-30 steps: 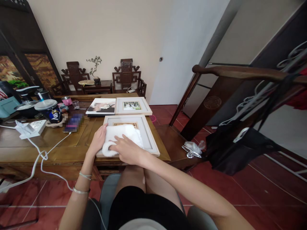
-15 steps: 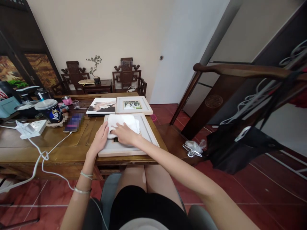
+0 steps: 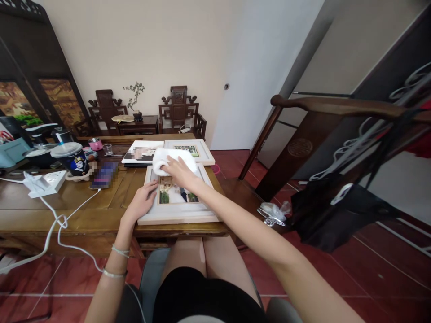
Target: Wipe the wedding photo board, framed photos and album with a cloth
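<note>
Wooden tabletop [image 3: 84,202] is being crowded at its left by a white power strip [image 3: 45,181] and a dark printed cup with a lid and straw [image 3: 72,159]. A pale wooden picture frame [image 3: 177,211] near the front edge is being steadied by the left hand [image 3: 141,202], fingers spread flat, gripping nothing. A white fluffy cloth [image 3: 168,159] is being pressed onto the frame's far edge by the right hand [image 3: 180,172], fingers lying loosely over it. Pushing hard could be sliding the frame into the two frames behind.
</note>
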Demonstrator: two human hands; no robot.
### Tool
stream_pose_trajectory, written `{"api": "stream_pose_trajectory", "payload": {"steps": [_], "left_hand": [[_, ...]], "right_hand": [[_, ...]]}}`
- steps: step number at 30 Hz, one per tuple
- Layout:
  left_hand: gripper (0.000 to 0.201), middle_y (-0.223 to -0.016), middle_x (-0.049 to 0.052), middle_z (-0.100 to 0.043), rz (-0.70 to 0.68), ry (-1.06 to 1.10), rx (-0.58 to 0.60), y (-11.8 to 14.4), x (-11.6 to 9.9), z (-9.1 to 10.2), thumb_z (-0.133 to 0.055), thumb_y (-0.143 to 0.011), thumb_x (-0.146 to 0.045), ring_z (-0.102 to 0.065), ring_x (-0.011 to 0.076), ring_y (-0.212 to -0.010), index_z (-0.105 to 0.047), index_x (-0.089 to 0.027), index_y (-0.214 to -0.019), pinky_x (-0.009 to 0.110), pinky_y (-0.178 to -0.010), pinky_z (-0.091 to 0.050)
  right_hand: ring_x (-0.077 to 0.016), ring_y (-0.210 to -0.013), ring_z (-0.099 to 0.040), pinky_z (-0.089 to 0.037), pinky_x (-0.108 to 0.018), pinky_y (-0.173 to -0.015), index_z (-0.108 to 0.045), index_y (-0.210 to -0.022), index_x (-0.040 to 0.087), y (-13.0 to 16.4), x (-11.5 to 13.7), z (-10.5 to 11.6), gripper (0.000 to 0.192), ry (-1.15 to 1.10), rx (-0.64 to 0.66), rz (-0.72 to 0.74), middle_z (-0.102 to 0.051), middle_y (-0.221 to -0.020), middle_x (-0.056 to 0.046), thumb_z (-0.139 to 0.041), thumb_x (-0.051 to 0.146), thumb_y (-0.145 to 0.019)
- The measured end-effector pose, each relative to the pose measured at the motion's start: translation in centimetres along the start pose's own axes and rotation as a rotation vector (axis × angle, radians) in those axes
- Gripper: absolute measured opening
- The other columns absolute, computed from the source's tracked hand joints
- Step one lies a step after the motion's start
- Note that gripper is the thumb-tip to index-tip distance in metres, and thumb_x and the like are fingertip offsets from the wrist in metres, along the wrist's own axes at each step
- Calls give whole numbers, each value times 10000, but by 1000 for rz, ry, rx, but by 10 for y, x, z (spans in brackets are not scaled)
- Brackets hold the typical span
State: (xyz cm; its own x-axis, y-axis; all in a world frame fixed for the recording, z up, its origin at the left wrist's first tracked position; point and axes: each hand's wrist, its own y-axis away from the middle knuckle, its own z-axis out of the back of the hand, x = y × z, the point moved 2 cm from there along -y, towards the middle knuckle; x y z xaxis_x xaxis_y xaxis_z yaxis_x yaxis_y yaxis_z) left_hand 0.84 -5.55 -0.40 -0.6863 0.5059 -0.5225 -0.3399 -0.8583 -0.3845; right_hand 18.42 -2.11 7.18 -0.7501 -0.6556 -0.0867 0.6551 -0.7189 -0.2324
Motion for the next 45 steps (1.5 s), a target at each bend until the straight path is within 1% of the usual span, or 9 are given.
{"api": "stream_pose_trajectory", "payload": {"steps": [2, 6, 10, 17, 25, 30, 36, 40, 45], "left_hand": [[449, -1328, 134, -607, -15, 12, 1, 1, -2, 1, -388, -884, -246, -555, 255, -1255, -664, -93, -1204, 433, -1128, -377], [504, -1282, 110, -643, -36, 11, -11, 1, 0, 1, -346, -803, -123, -587, 239, -1218, -686, -98, -1175, 425, -1121, -396], [552, -1304, 83, -630, -37, 19, -5, 1, 1, 0, -340, -758, -76, -570, 219, -1243, -679, -117, -1192, 411, -1143, -375], [544, -1328, 104, -609, 5, 1, 3, 1, 0, 0, -368, -756, -57, -552, 238, -1263, -666, -96, -1209, 424, -1150, -366], [569, -1360, 110, -585, 16, -13, 12, 1, 0, 0, -352, -750, -34, -522, 219, -1294, -635, -73, -1242, 391, -1169, -329], [561, -1347, 122, -594, 13, 30, -21, 1, 3, 1, -330, -757, -38, -525, 216, -1289, -636, -71, -1227, 424, -1158, -340], [481, -1250, 110, -660, -8, 35, -95, 3, 2, 8, -375, -807, -81, -600, 217, -1190, -644, -102, -1206, 405, -1091, -428], [462, -1190, 106, -690, -19, -25, -114, 3, -2, 15, -397, -804, -74, -631, 228, -1133, -653, -112, -1187, 400, -1046, -467], [456, -1201, 107, -682, -46, -46, -112, 4, -7, 18, -388, -812, -66, -628, 225, -1136, -644, -114, -1186, 393, -1047, -464]], "right_hand": [[-280, -1393, -323, -253, -488, -1090, -580, -1239, 158, -18, 1, -16, 385, -9, 53, 72, -555, -1343, -177, -484, 52, -882], [-237, -1288, -470, -327, -413, -1038, -646, -1159, 184, -24, -1, -29, 371, -18, 126, 70, -621, -1267, -148, -447, 36, -882], [-273, -1107, -608, -383, -398, -958, -696, -1111, 181, -2, -26, -16, 293, -8, 184, -38, -690, -1144, -142, -537, 129, -871], [-314, -1040, -639, -393, -423, -891, -723, -1089, 163, 57, -77, 10, 469, 94, 273, -245, -707, -1089, -168, -426, -45, -791], [-239, -891, -641, -389, -273, -742, -697, -1044, 152, 121, -13, 28, 512, -40, 335, -30, -683, -935, -135, -428, -81, -676], [-233, -888, -630, -392, -271, -702, -608, -1219, 157, 111, -35, 32, 586, -71, 206, -149, -676, -1028, -126, -420, -73, -714], [-297, -1040, -587, -393, -383, -893, -580, -1283, 126, 70, -67, -5, 555, 87, 141, -202, -615, -1187, -189, -429, -39, -775], [-305, -1049, -569, -393, -398, -913, -568, -1289, 107, 77, -55, -16, 566, 43, 152, -153, -620, -1125, -190, -411, -36, -765], [-280, -1007, -579, -404, -366, -901, -582, -1247, 112, 121, -15, 6, 582, -11, 229, -44, -598, -1091, -175, -407, -49, -715]]}}
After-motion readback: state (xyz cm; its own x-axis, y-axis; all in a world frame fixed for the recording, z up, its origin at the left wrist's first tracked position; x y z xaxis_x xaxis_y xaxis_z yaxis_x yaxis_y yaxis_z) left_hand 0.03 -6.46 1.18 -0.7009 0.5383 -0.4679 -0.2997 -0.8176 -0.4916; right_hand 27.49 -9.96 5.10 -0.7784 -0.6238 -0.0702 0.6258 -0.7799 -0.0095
